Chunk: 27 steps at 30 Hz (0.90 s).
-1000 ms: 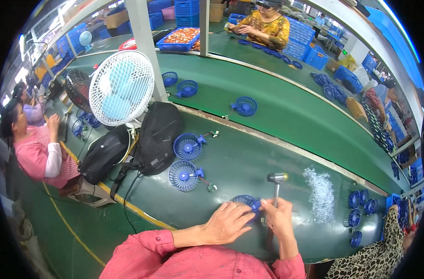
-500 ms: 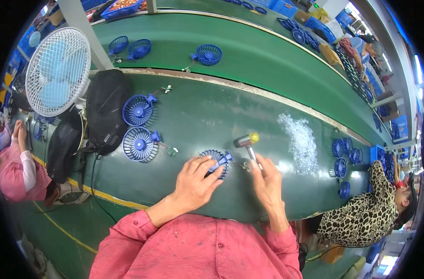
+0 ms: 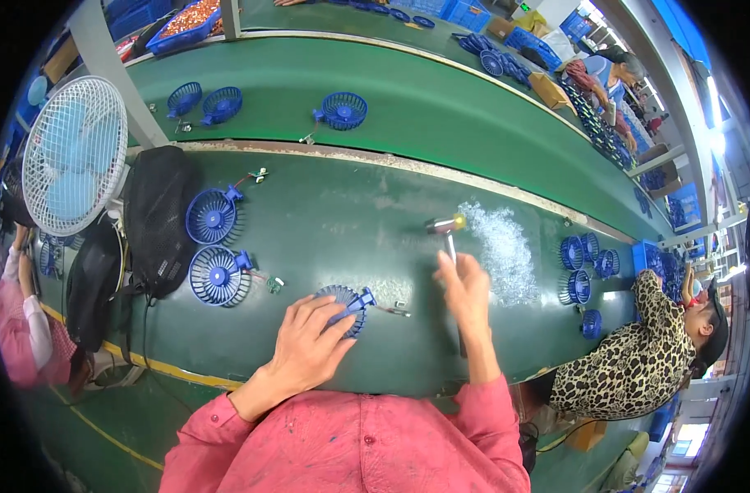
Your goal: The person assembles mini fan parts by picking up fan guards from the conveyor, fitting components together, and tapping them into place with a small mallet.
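Closely bent over a dark-green tabletop (image 3: pixel 366 197), a person in a pink button-front shirt (image 3: pixel 350 444) works with two bare hands. The left hand (image 3: pixel 305 345) holds a round, ribbed blue plastic fan cage (image 3: pixel 354 320) against the tabletop, its fingers curved over the top and its thumb along the near side. The cage rests directly in front of the person, and a thin wire lead (image 3: pixel 395 311) trails from it to the right. The right hand (image 3: pixel 467 296), fingers wrapped around the handle, grips a metal-shafted hammer (image 3: pixel 445 223) with a yellow-tipped head, raised to the right of the cage and apart from it.

To the left, two more ribbed blue fan cages (image 3: pixel 219 275) lie one beyond the other, near a black fabric bag (image 3: pixel 163 222) and a white-grilled fan with pale-blue blades (image 3: pixel 75 156). Beyond the hammer to the right spreads a patch of small, clear pieces (image 3: pixel 502 255); past it sits a cluster of blue cages (image 3: pixel 579 286) near a co-worker in a leopard-print top (image 3: pixel 630 374).

Farther off, three blue cages (image 3: pixel 343 110) lie on a long green belt (image 3: pixel 449 131). Behind it, a blue tray (image 3: pixel 168 43) brims with small orange pieces (image 3: pixel 192 16).
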### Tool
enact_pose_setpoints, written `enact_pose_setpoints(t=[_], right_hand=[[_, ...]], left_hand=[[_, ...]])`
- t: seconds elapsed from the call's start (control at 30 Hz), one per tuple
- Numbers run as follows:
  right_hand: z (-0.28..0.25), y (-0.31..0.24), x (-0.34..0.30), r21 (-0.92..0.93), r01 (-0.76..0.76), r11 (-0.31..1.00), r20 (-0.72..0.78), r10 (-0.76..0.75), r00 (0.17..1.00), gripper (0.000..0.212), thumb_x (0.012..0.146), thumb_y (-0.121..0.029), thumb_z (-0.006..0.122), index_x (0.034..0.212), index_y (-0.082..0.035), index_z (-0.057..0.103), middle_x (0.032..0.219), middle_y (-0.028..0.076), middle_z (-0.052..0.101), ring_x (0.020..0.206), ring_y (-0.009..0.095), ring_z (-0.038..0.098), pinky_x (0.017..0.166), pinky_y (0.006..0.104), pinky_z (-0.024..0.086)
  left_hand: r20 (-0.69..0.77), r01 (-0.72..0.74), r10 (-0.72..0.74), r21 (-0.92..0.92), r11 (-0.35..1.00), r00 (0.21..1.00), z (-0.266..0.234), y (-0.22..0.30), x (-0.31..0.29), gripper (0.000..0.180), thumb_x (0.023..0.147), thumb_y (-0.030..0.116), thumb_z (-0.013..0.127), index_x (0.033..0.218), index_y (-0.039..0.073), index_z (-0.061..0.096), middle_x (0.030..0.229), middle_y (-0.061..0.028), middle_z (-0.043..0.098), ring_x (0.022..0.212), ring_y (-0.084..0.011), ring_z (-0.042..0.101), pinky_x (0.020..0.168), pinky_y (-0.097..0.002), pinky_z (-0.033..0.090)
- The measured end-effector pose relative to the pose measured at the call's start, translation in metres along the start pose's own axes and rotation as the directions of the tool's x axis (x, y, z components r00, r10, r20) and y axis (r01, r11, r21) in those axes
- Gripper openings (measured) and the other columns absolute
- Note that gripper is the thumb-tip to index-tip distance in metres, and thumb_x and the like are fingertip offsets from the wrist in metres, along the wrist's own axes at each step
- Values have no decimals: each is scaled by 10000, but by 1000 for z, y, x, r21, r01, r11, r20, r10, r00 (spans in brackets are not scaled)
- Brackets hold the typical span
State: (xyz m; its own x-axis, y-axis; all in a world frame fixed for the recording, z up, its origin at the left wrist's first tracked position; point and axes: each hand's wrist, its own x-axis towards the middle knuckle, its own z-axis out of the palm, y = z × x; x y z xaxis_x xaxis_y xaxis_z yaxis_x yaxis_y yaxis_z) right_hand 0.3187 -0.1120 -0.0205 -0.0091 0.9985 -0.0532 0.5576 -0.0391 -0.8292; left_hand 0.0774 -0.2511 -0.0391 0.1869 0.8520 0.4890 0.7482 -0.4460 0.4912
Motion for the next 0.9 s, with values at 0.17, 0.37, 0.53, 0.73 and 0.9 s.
enact_pose_setpoints(t=[0.17,0.37,0.53,0.73,0.9], right_hand=[[-3,27,53,-184,32,982,-240,-76,968,301,903,-204,655,1031,62,598,786,185,693,718,284,687,683,396,512],[-1,30,75,-425,115,898,-198,-217,956,228,899,-144,609,997,61,589,800,294,655,817,466,652,719,499,494],[-3,18,69,-458,107,883,-179,-210,961,215,893,-142,599,944,65,580,751,284,649,785,450,656,688,495,491],[-10,-10,21,208,-209,956,67,200,978,172,841,-83,654,975,20,622,791,103,692,483,102,507,434,275,384],[-5,-40,-9,552,-447,704,433,216,875,179,911,-86,641,1044,32,615,857,114,690,357,17,324,304,202,238]], left_hand=[[10,10,-10,-12,1000,1000,-3,1,-2,430,724,124,774,1120,74,614,1177,-113,552,1121,-336,537,937,-490,428],[2,9,-9,5,1000,1000,-5,0,2,404,727,140,768,1100,65,631,1123,-105,581,1115,-311,545,945,-481,430],[38,-1,2,-10,1000,999,-8,-5,2,486,721,164,775,1158,49,596,1164,-133,555,1113,-333,539,942,-487,426],[122,142,-147,55,988,982,-12,3,21,850,674,329,816,1328,-44,421,1270,-219,469,1179,-375,456,958,-497,361],[118,227,-233,60,972,965,-6,2,30,829,672,301,805,1317,-46,416,1257,-222,469,1107,-372,478,928,-484,381]])
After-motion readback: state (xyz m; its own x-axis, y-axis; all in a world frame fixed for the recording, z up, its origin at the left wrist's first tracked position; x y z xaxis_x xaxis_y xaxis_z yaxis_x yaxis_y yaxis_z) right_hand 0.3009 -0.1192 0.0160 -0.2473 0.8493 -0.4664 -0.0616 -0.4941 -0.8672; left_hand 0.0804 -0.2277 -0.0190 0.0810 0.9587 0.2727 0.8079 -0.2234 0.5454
